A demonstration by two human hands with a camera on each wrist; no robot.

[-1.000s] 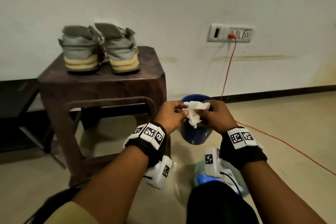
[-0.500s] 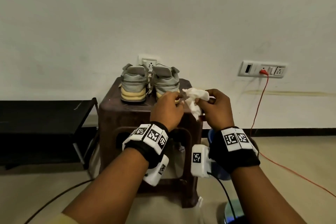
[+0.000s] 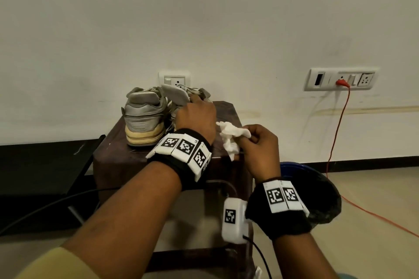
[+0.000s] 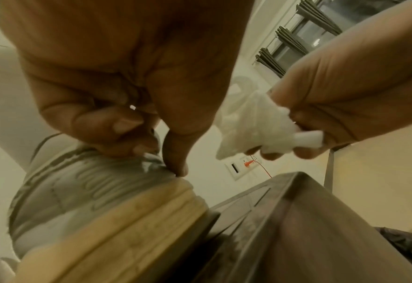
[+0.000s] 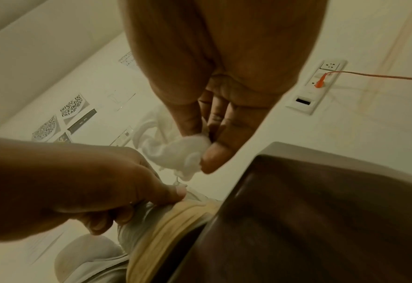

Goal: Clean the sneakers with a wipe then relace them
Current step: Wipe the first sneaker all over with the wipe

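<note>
Two grey sneakers with yellowed soles stand heel-first on a dark brown stool [image 3: 229, 111]. The left sneaker [image 3: 145, 118] stands free. My left hand [image 3: 196, 115] grips the heel collar of the right sneaker [image 3: 179, 97], which it mostly hides; in the left wrist view its fingers [image 4: 118, 128] curl over the heel [image 4: 86, 187] and the thumb presses its side. My right hand [image 3: 260, 149] pinches a crumpled white wipe [image 3: 231, 138] just right of that sneaker, above the stool top. The wipe [image 5: 176, 151] shows between thumb and fingers in the right wrist view.
A blue bin [image 3: 317, 192] lined with a black bag stands on the floor right of the stool. An orange cable [image 3: 335, 133] runs from the wall socket panel [image 3: 340, 79] down across the floor. A low black bench [image 3: 40, 165] sits at the left.
The view rose from the floor towards the stool. My left hand let go of the wipe and took hold of the right sneaker's heel. My right hand keeps the wipe and moved closer to the stool.
</note>
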